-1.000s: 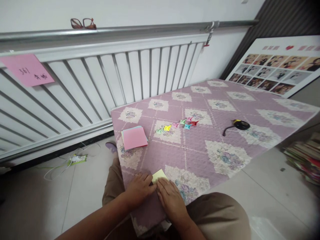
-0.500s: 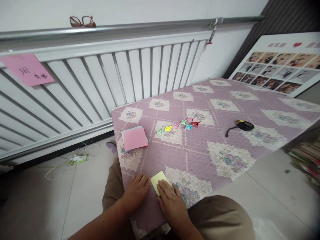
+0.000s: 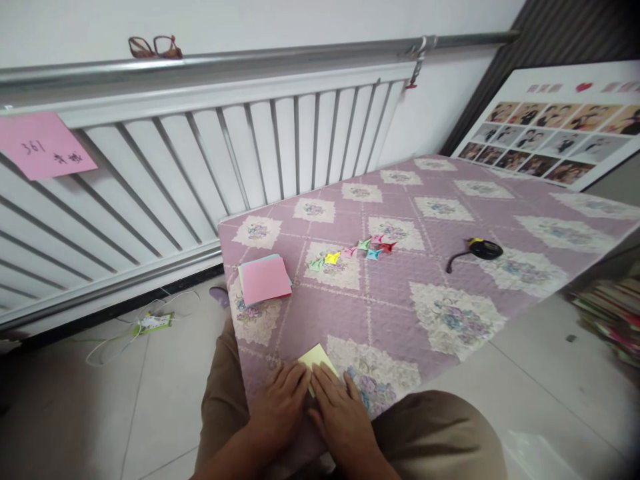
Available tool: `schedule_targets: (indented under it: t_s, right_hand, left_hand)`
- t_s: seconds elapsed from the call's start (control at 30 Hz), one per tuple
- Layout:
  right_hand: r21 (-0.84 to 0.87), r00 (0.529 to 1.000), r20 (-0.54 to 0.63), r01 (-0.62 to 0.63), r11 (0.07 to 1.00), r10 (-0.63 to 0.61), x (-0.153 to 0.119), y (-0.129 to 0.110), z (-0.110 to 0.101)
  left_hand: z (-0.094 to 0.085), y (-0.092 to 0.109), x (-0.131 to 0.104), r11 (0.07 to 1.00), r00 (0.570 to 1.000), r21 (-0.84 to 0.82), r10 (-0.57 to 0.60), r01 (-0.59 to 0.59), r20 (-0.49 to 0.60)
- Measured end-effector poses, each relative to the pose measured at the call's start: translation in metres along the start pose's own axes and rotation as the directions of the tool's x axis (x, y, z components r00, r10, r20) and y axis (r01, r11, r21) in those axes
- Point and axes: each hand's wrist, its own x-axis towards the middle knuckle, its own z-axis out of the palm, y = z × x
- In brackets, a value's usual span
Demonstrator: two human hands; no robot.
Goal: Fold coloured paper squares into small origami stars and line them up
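A pale yellow sheet of paper [image 3: 317, 356] lies at the near end of the table, partly hidden under my hands. My left hand [image 3: 284, 400] rests flat, fingertips at the paper's left edge. Beside it, my right hand [image 3: 340, 413] presses down on the paper with fingers stretched out. The fingertips of both hands nearly meet. Farther up the cloth is a stack of coloured paper [image 3: 266, 280], pink on top. To its right sits a loose row of several small folded paper pieces [image 3: 349, 253] in green, yellow, pink, blue and red.
A patterned purple cloth [image 3: 385, 307] covers the table. A black and yellow tape measure [image 3: 485, 249] lies on the right. Along the wall runs a white radiator [image 3: 260, 147] with a pink note [image 3: 47, 147]. A photo board [image 3: 550, 133] leans at the far end.
My left hand has moved right, from beside the yellow paper onto its left edge, close to my right hand. The whole view has shifted slightly.
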Motion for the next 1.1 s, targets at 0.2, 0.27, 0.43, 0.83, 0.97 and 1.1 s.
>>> schedule_targets:
  t_s: [0.2, 0.27, 0.43, 0.83, 0.97, 1.1]
  right_hand:
    - [-0.039, 0.999, 0.037, 0.027, 0.999, -0.025, -0.021, 0.01, -0.004]
    - [-0.054, 0.999, 0.047, 0.025, 0.998, -0.022, -0.027, 0.015, -0.006]
    - [-0.074, 0.999, 0.049, -0.007, 0.997, 0.011, -0.037, 0.025, -0.007]
    - [0.098, 0.938, -0.089, -0.326, 0.94, 0.334, 0.016, 0.042, -0.017]
    - [0.092, 0.917, -0.087, -0.383, 0.919, 0.39, 0.042, 0.027, -0.008]
    - [0.099, 0.9, -0.087, -0.419, 0.903, 0.427, 0.043, 0.021, 0.001]
  left_hand:
    - [-0.017, -0.006, -0.004, 0.995, 0.983, -0.091, 0.054, -0.039, 0.175]
    - [-0.022, -0.007, -0.003, 0.991, 0.972, -0.121, 0.078, -0.052, 0.22]
    - [-0.03, -0.009, 0.0, 0.983, 0.956, -0.179, 0.093, -0.043, 0.28]
    - [-0.02, -0.013, -0.005, 0.969, 0.968, -0.244, 0.089, -0.029, 0.236]
    - [-0.02, -0.012, -0.005, 0.966, 0.972, -0.259, 0.079, -0.02, 0.22]
    - [-0.02, -0.012, -0.006, 0.963, 0.977, -0.27, 0.075, -0.019, 0.201]
